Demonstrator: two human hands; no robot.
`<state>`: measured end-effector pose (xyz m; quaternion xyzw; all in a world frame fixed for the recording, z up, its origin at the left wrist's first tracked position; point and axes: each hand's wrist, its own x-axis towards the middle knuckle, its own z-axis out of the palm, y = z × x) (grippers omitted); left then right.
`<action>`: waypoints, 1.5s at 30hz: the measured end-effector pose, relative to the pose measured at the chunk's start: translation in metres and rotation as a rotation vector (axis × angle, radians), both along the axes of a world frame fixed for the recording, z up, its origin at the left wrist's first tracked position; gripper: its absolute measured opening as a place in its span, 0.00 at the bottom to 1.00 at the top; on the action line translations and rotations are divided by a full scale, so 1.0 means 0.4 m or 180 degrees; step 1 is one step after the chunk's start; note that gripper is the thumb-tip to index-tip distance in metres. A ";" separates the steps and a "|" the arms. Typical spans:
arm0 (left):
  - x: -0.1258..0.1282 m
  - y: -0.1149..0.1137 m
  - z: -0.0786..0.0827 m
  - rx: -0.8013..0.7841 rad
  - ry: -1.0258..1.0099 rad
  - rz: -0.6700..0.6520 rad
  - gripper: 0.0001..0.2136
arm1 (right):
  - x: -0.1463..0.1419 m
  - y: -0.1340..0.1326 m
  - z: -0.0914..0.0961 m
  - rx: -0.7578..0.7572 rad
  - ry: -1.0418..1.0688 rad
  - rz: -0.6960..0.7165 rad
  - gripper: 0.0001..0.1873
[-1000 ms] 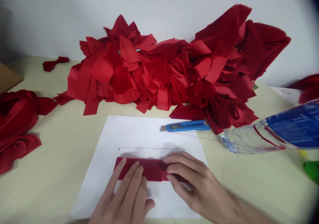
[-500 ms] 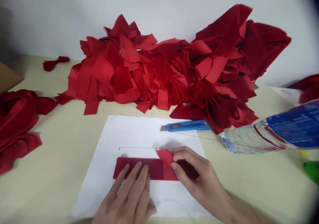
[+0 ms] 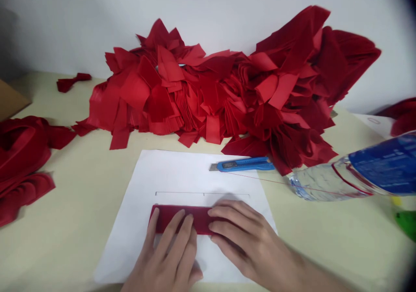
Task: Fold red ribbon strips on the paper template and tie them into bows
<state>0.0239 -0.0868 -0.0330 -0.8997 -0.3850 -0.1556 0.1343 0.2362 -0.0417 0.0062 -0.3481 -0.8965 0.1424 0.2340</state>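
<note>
A dark red strip of velvety ribbon point(image 3: 202, 222) lies flat across a white sheet of paper point(image 3: 128, 227). My left hand point(image 3: 172, 246) rests on its left part, fingers spread and stretched out. On its right part lies my right hand point(image 3: 248, 235), fingers extended over the fabric; that end of the strip is hidden beneath it. Just above the strip, a thin ruled line point(image 3: 182, 192) with end and middle marks is drawn on the paper. A blue utility knife point(image 3: 245, 164) with a short bit of blade showing lies at the sheet's upper right.
Behind the paper spreads a large heap of red ribbon pieces point(image 3: 211, 97). More red ribbon point(image 3: 26, 153) lies at the left, near a cardboard box point(image 3: 11, 101). A blue-labelled bottle point(image 3: 380, 164) lies at the right, a red thread running from it towards the knife.
My right hand has let go of the ribbon's folded-back end, which now lies down, and has flattened onto the strip. My left hand's outer finger has spread further left.
</note>
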 end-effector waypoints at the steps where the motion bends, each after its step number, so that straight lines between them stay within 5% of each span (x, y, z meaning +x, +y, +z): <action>1: -0.004 0.002 0.002 -0.0001 0.0053 -0.0044 0.15 | 0.000 0.000 -0.001 -0.0005 0.0014 -0.0001 0.07; 14: -0.006 0.008 0.006 -0.0034 0.0009 0.0033 0.15 | -0.001 0.000 -0.005 -0.0005 0.0198 -0.0074 0.07; 18: -0.016 0.014 0.010 0.0090 0.0342 -0.0236 0.17 | 0.003 -0.002 -0.003 0.0162 0.0288 -0.0063 0.07; 31: -0.019 0.009 0.011 0.0112 0.0129 0.0085 0.24 | 0.002 -0.017 -0.023 0.0318 -0.0207 0.0122 0.09; 45: -0.020 0.020 0.023 0.0174 0.0056 -0.0052 0.21 | 0.008 -0.021 -0.039 0.0347 -0.0181 0.0102 0.07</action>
